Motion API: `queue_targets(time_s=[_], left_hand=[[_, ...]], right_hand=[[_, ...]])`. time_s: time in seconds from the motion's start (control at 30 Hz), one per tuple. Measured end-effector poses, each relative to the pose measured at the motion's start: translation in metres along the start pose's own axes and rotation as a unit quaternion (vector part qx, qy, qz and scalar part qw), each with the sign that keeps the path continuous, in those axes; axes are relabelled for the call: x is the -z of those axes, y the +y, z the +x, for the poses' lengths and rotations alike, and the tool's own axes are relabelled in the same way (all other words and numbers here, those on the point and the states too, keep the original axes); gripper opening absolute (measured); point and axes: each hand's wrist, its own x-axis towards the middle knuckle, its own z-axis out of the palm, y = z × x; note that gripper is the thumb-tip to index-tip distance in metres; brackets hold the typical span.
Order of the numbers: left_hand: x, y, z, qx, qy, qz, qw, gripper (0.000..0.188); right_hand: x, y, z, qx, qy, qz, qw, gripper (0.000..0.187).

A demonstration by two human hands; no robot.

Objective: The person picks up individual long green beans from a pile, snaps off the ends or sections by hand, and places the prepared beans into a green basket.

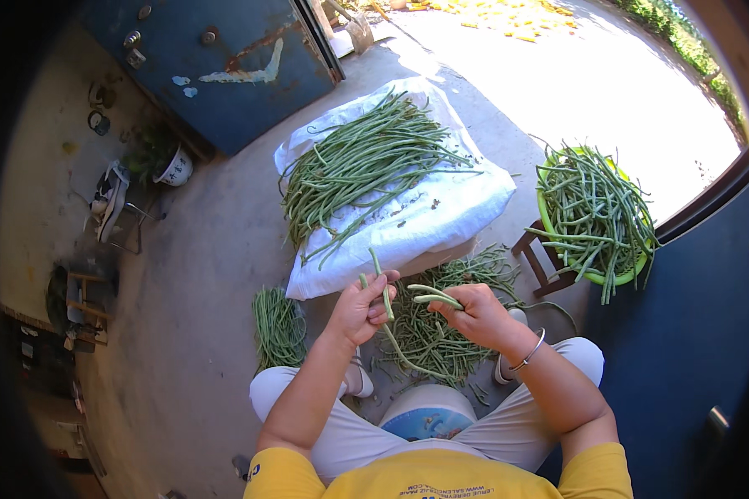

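My left hand (pixel 364 308) pinches a long green bean (pixel 401 353) whose tail hangs down between my knees; a shorter piece sticks up past my fingers. Beside it, a little to the right, my right hand (pixel 478 314) is closed around several short bean pieces (pixel 429 293), their ends pointing left. Below both hands, a heap of broken bean pieces (pixel 433 333) lies on the floor between my feet. In front of me a large pile of whole long beans (pixel 362 162) rests on a white woven sheet (pixel 441 212) over a raised support.
To the right, a lime-green basin (pixel 543 200) heaped with long beans sits on a wooden stool (pixel 549 270). A bundle of beans (pixel 279 328) lies on the floor at left. A round container (pixel 429 407) stands between my legs. Blue metal doors (pixel 233 75) flank the doorway.
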Motion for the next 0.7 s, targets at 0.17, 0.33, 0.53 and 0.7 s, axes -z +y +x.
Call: queue_targets(time_s=[0.17,0.33,0.53,0.7], left_hand=[[-0.007,-0.012,-0.001,-0.023,-0.048,0.054,0.997,0.02],[-0.01,-0.019,0.0,-0.04,-0.086,0.048,0.994,0.017],[-0.004,-0.005,-0.002,-0.081,-0.02,0.008,0.996,0.016],[0.003,0.005,-0.002,-0.111,-0.005,0.006,0.994,0.015]], right_hand=[[-0.011,0.011,0.004,-0.168,0.009,0.231,0.958,0.029],[-0.014,0.008,0.005,-0.194,-0.072,0.312,0.927,0.021],[-0.008,0.009,0.004,-0.193,-0.078,0.311,0.927,0.019],[-0.007,0.014,0.002,-0.187,-0.072,0.288,0.936,0.018]])
